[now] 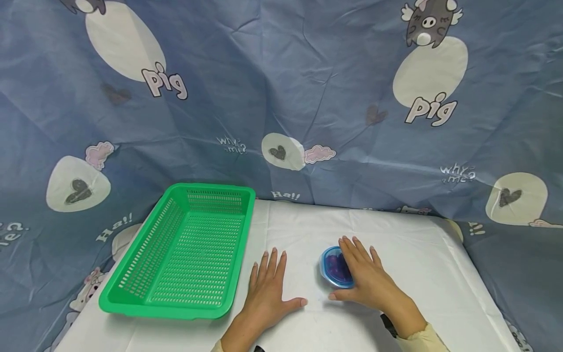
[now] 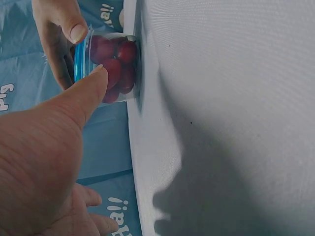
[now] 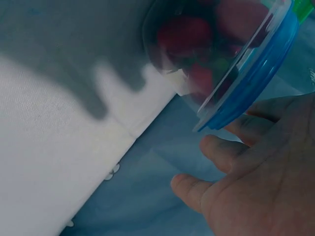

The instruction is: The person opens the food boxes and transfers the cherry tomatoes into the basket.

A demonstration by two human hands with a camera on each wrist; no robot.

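A small clear plastic container (image 1: 335,269) with a blue lid stands upright on the white-covered table. Through its side, in the left wrist view, several red round fruits (image 2: 114,71) show. My right hand (image 1: 368,283) is at the container's right side, its fingers extended over the lid's edge and its thumb low at the near side. In the right wrist view those fingers look straight and spread beside the blue lid (image 3: 261,73). Left of the container, my left hand (image 1: 266,298) is held palm down over the table with spread fingers, apart from the container and holding nothing.
A green slotted plastic basket (image 1: 250,215) stands on the table to the left of my left hand, with nothing visible inside. Behind the table hangs a blue cloth (image 1: 246,98) printed with pigs and lettering. The white tablecloth (image 1: 422,259) reaches to the right.
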